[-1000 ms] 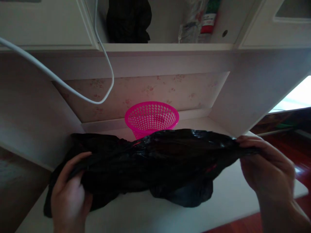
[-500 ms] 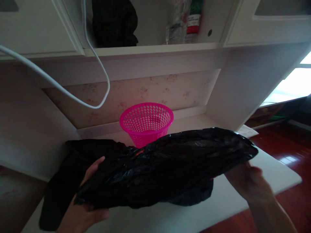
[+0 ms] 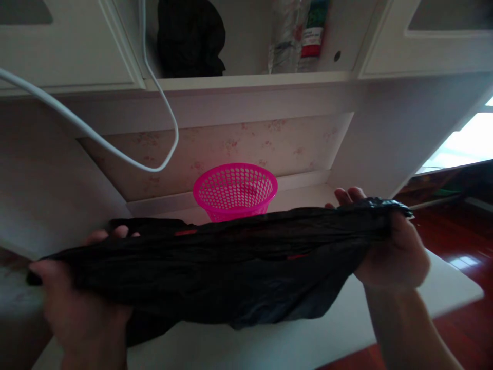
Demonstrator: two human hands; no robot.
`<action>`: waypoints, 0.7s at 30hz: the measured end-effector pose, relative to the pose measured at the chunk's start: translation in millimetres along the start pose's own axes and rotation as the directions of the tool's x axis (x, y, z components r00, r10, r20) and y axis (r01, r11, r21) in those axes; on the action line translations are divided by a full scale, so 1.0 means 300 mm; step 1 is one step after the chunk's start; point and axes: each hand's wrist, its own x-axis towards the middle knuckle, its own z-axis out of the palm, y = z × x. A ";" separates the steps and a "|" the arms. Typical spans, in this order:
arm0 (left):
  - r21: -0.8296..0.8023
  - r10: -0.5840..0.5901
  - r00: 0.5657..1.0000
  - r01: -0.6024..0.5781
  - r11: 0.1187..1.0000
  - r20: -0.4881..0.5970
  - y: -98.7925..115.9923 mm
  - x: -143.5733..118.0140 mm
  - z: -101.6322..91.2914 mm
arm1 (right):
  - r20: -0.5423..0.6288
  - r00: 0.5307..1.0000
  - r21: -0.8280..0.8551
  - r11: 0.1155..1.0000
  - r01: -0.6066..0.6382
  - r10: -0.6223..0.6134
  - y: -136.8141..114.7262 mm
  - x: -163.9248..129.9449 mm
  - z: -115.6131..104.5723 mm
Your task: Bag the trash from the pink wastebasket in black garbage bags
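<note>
A black plastic garbage bag (image 3: 239, 272) with red strips at its mouth is stretched sideways between my two hands. My left hand (image 3: 82, 303) grips its left end, thumb in front and fingertips showing over the far edge. At the right end, my right hand (image 3: 396, 257) is closed on the bag, with several fingers behind the plastic. Just beyond the bag stands a pink perforated basket (image 3: 234, 190), its lower part hidden by the plastic. More black material (image 3: 154, 224) lies behind the bag on the left.
The white desk surface (image 3: 277, 344) runs below, with a red floor (image 3: 462, 257) at right. A white cable (image 3: 115, 154) hangs at upper left. The shelf above holds a black bundle (image 3: 188, 41), a clear plastic item (image 3: 287, 41) and a red-green container (image 3: 314, 36).
My hands have moved apart, the left one further left and the right one upward. The bag is now pulled into a longer, tauter shape, and both hands grip its edge.
</note>
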 end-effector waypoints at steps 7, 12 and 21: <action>-0.480 -0.176 0.899 0.370 0.796 0.402 0.073 -0.053 0.090 | 0.170 0.969 0.335 0.915 -0.225 0.177 0.077 -0.028 0.055; -0.217 -0.218 0.628 0.540 0.814 0.747 0.013 -0.095 0.128 | 0.389 0.840 0.181 0.863 -0.472 0.378 0.101 -0.045 0.077; 0.390 -0.528 0.042 0.626 0.676 0.848 -0.139 -0.194 0.336 | 0.585 0.797 -0.598 0.743 0.299 0.151 0.151 -0.050 0.161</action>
